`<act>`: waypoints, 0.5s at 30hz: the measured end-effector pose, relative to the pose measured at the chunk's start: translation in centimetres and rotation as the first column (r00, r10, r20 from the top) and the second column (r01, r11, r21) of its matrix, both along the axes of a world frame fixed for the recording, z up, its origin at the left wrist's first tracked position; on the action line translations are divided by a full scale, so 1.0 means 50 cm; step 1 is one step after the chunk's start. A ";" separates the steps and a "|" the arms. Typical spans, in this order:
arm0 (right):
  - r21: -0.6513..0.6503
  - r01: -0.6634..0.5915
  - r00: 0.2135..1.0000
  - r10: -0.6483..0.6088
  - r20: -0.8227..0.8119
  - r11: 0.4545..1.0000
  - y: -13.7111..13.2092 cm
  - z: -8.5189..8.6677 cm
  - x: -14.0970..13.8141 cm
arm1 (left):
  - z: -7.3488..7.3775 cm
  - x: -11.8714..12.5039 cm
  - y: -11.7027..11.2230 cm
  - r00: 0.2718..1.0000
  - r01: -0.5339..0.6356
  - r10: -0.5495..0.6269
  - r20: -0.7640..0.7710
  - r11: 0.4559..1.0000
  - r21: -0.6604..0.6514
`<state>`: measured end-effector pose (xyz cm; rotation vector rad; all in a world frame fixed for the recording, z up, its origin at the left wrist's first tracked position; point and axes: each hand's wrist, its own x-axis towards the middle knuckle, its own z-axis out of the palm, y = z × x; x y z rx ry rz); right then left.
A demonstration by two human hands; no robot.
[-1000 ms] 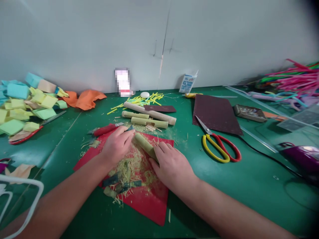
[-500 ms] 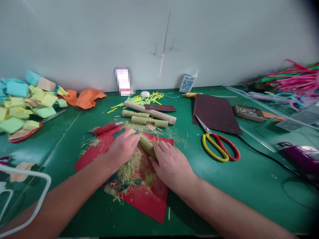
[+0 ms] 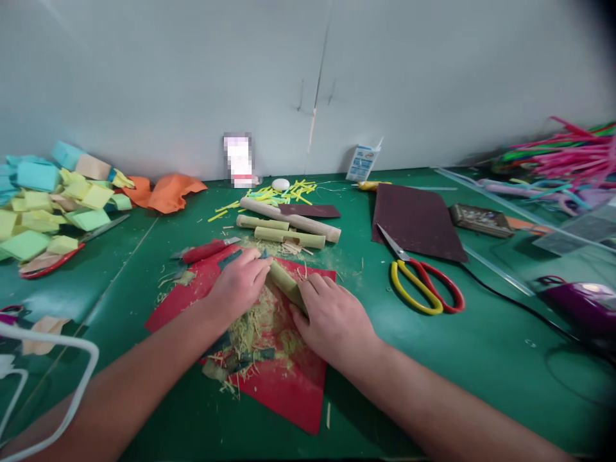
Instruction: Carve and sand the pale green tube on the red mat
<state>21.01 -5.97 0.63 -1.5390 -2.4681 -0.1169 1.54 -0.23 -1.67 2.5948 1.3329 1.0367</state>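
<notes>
Head view: two hands work on one bamboo tube [image 3: 285, 281], located between them and slanting over one red sheet [image 3: 289, 398]. The right hand [image 3: 334, 314] is clamped on the tube's near end. The left hand [image 3: 243, 279] has its digits drawn together at the far end, pinching one dark scrap [image 3: 265, 255] against the tube. Beyond the left hand, on its left, lies one red-handled knife [image 3: 206, 250]. Beyond both hands lie two short bamboo pieces [image 3: 291, 238], one long pale stick [image 3: 312, 224] and one narrow brown strip [image 3: 315, 210]. To the right of the right hand is one pair of scissors [image 3: 426, 285], blades apart, with one tip on one large brown sheet [image 3: 416, 221]. Farther beyond the hands are one white oval object [image 3: 280, 184] and one blue-and-white packet [image 3: 363, 162]. Concealment: the right hand covers the tube's near end; the left hand covers its far end and most of the scrap. Shavings [image 3: 248, 330] between the forearms partly bury other dark pieces, preventing a count. Overlap likewise prevents counting the yellow-green strips [image 3: 303, 188]. Pixelation masks one upright screen [image 3: 239, 157] beyond the left hand. Right of the right hand, the frame edge cuts off one purple object [image 3: 582, 301].
</notes>
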 end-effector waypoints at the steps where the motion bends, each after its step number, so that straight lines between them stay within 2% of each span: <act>1: -0.005 0.008 1.000 -0.008 -0.019 1.000 -0.001 0.001 0.001 | 0.000 -0.002 0.002 1.000 0.006 -0.006 0.004 1.000 0.005; 8: -0.060 0.015 0.998 -0.020 -0.068 0.998 0.000 0.003 0.003 | 0.003 -0.009 0.011 0.999 -0.013 0.013 0.031 1.000 -0.004; 13: -0.065 -0.019 0.997 0.014 -0.078 0.998 0.003 0.001 0.000 | 0.006 -0.002 -0.002 0.997 0.079 -0.078 0.022 0.996 -0.037; 15: -0.068 0.014 0.997 -0.019 -0.079 0.998 0.003 0.000 -0.001 | 0.006 -0.004 -0.004 0.998 0.061 -0.061 0.030 0.998 -0.023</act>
